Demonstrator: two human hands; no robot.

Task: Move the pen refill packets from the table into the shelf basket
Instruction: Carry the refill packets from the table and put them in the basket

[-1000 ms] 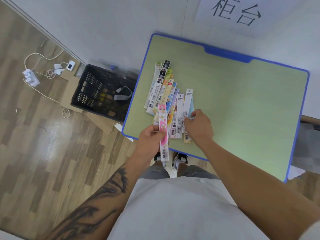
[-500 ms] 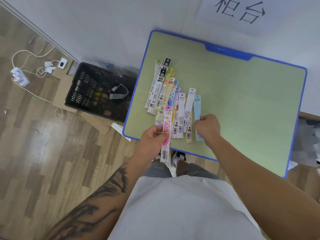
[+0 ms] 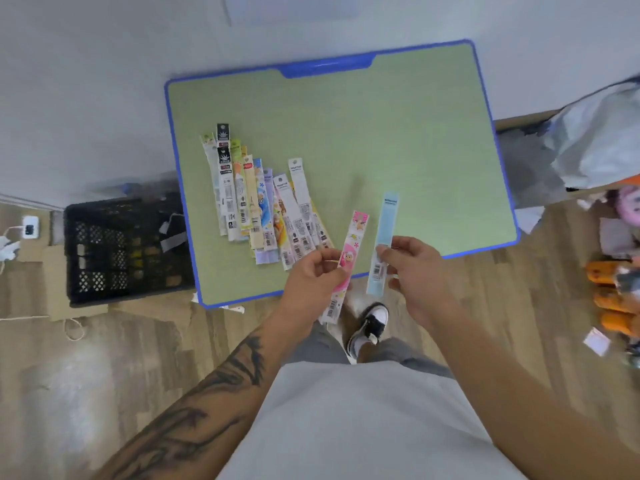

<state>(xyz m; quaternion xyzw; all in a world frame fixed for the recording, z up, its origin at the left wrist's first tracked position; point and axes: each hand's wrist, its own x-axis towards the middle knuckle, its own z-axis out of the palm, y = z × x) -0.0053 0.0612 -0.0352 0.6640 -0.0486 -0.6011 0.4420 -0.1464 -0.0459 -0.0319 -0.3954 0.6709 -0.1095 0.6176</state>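
With the left hand [image 3: 317, 271] pinching a pink cartoon-printed refill packet [image 3: 348, 265] and the right hand [image 3: 414, 266] a pale-blue one [image 3: 382, 242], either thin slippery sleeve could slide free.

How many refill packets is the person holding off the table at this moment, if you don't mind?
2. The left hand pinches a pink packet; the right hand holds a light blue packet. The remaining packets lie fanned on the table.

paper sign [image 3: 294, 8]: cut off by the top edge, its marks can't be read
packet pile [image 3: 263, 206]: the packets overlap and the print is too small to read
toys [image 3: 616, 271]: blurry, cut off at the right edge
black crate [image 3: 124, 251]: what's inside is too dark to tell
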